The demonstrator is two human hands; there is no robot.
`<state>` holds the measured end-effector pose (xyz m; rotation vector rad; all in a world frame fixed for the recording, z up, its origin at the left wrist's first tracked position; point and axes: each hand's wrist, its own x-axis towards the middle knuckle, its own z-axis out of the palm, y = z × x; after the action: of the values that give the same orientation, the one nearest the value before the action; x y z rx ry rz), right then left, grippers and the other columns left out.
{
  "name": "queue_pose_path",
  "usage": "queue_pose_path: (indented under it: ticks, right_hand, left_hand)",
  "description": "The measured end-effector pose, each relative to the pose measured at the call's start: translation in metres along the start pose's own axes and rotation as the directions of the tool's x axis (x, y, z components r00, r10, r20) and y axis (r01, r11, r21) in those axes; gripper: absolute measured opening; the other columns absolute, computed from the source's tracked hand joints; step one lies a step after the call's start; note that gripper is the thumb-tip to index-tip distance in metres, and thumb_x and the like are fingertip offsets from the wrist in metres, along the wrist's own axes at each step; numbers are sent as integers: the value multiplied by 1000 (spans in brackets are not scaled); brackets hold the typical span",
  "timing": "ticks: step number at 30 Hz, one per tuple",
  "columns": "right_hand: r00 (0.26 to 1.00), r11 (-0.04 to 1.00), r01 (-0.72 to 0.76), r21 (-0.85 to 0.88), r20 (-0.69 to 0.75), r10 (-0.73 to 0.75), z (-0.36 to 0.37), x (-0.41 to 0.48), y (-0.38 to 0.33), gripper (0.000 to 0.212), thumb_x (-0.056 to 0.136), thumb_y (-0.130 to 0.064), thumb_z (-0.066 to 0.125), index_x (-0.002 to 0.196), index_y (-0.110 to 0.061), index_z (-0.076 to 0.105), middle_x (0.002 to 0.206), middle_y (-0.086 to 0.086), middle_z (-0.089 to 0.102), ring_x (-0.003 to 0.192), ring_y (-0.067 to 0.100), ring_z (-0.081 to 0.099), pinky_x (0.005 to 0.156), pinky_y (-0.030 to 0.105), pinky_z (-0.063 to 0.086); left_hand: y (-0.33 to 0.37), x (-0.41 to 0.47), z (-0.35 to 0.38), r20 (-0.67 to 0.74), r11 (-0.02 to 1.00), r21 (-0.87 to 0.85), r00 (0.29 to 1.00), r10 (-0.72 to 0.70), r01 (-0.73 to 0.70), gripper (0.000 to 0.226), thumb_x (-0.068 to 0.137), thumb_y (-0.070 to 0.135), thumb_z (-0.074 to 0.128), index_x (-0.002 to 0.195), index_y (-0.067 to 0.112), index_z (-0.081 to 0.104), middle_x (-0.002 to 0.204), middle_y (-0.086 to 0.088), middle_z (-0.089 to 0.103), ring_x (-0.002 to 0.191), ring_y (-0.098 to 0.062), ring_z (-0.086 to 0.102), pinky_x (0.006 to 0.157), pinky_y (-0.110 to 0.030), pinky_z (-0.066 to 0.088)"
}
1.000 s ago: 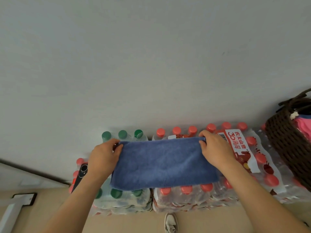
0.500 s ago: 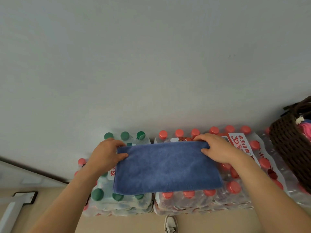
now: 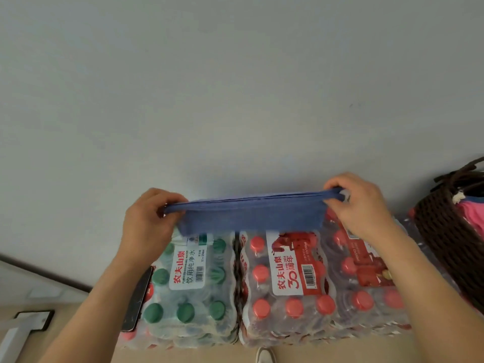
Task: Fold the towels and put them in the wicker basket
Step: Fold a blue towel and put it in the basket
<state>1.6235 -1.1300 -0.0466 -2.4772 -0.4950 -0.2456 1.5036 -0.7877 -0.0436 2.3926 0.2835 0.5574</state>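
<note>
The blue towel (image 3: pixel 251 217) is held up in the air, folded into a long narrow band with several layered edges showing along its top line. It hangs just above the far edge of two shrink-wrapped bottle packs. The green-capped pack (image 3: pixel 191 279) sits at seven o'clock below it and the red-capped pack (image 3: pixel 288 281) at five o'clock. The left hand (image 3: pixel 146 221) pinches the towel's nine o'clock end, thumb and fingers closed over the stacked corners. The right hand (image 3: pixel 362 205) pinches the three o'clock end the same way, and the cloth runs taut between them.

The wicker basket (image 3: pixel 442 231) stands at three o'clock from the towel, beyond the right hand, with a pink cloth (image 3: pixel 471 214) already inside. A dark phone (image 3: pixel 137 301) lies beside the green-capped pack, under the left forearm.

The towel looks light, soft and limp. It probably has no stiffness of its own, so it will sag wherever it is unsupported, and the layers could slide apart if only one is caught. The safest hold is likely at the end corners with every layer pinched together, or a flat palm under the middle when carrying it to the basket.
</note>
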Motion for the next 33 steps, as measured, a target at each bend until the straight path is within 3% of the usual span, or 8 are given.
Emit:
queue_pose_path:
  ticks: [4, 10, 13, 17, 23, 28, 31, 33]
  right_hand:
    - [995, 998, 46, -51, -87, -50, -3, -34, 1, 24, 70, 6, 68, 81, -15, 63, 83, -6, 57, 79, 14, 52, 72, 28, 41]
    - [977, 977, 65, -205, 214, -20, 41, -105, 37, 37, 57, 7, 79, 75, -19, 61, 79, -10, 54, 77, 13, 50, 66, 26, 41]
    - [957, 954, 41, -297, 288, 49, 45, -119, 41, 38, 58, 2, 79, 78, -24, 60, 86, -11, 55, 84, 15, 54, 68, 30, 36]
    - [942, 933, 37, -358, 325, 88, 36, -124, 33, 34, 68, -6, 67, 89, -30, 56, 99, -18, 42, 103, 11, 46, 77, 33, 29]
    - [935, 934, 254, -251, 310, -171, 47, -130, 7, 36, 69, -23, 75, 101, -29, 61, 105, -11, 55, 95, 12, 56, 71, 32, 38]
    - [915, 894, 372, -250, 259, -308, 66, -130, 9, 32, 71, -16, 81, 101, -21, 71, 100, -5, 65, 89, 17, 64, 70, 35, 46]
    - [891, 846, 452, -282, 198, -409, 68, -129, 17, 17, 81, -15, 66, 96, -19, 72, 95, -5, 68, 86, 16, 64, 76, 32, 39]
    - [875, 826, 484, -289, 172, -453, 67, -129, 21, 24, 86, -19, 51, 95, -18, 72, 94, -4, 69, 86, 16, 64, 80, 31, 35]
  left_hand:
    - [0, -31, 3, -20, 995, 43, 996, 90, -89, 36, 63, -14, 72, 83, 17, 72, 86, 11, 60, 75, -1, 55, 67, -4, 38]
    - [-40, -98, 34, 313, 980, 165, 948, 57, -113, 46, 52, -16, 69, 70, 25, 62, 77, 14, 57, 62, -12, 54, 49, -25, 45]
    - [-47, -105, 36, 400, 984, 165, 917, 2, -74, 43, 53, -12, 63, 70, 27, 59, 77, 15, 54, 67, -14, 54, 55, -36, 49]
    - [-39, -98, 27, 553, 956, 253, 833, -20, -146, 37, 59, 1, 56, 79, 31, 65, 85, 15, 57, 79, -12, 55, 68, -30, 50]
    - [-5, -100, 42, 532, 936, 206, 835, 139, -287, 15, 74, 18, 69, 85, 29, 71, 86, 12, 61, 79, -13, 57, 66, -30, 52]
    - [-2, -108, 82, 539, 886, 181, 796, 274, -428, 29, 70, 32, 75, 97, 26, 64, 89, 6, 58, 75, -20, 56, 56, -34, 51]
    - [-7, -108, 90, 521, 815, 274, 791, 320, -510, 29, 72, 25, 67, 100, 25, 61, 91, 4, 57, 75, -22, 54, 55, -36, 48]
    - [-10, -110, 90, 523, 778, 304, 778, 346, -550, 28, 72, 18, 58, 100, 23, 61, 89, 3, 57, 73, -21, 52, 53, -35, 48]
